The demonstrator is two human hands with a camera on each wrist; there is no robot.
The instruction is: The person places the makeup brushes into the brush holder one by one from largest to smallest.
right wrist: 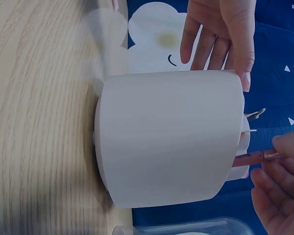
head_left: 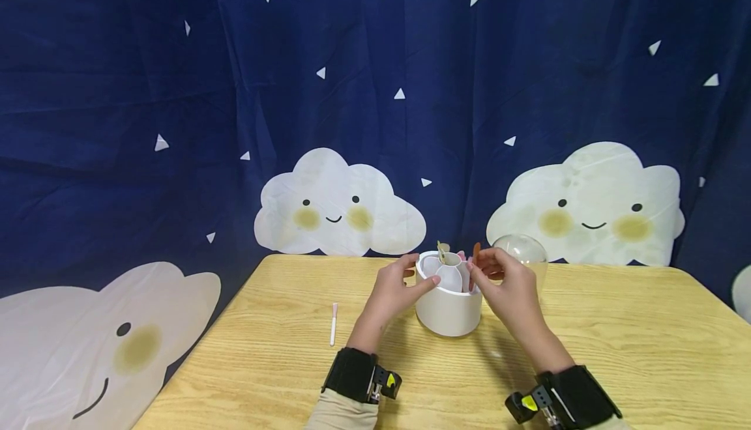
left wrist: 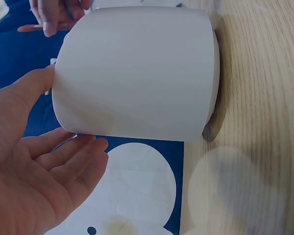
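A white round organizer (head_left: 448, 313) with divided compartments stands upright on the table. My left hand (head_left: 392, 292) holds its left side, with the thumb on the front rim and the fingers along the side. My right hand (head_left: 512, 286) pinches a slim reddish-brown stick (right wrist: 248, 159) at the organizer's right side. In the right wrist view the stick's lower end goes behind the rim; its exact kind cannot be told. A gold-coloured item (head_left: 441, 251) and small pink items (head_left: 461, 255) stick up from the organizer.
A clear dome (head_left: 525, 247) stands behind my right hand, partly hidden by it. A slim white stick with a pink end (head_left: 333, 326) lies on the wooden table (head_left: 281, 365) to the left. Behind the table hangs a dark blue curtain (head_left: 364, 111) with clouds.
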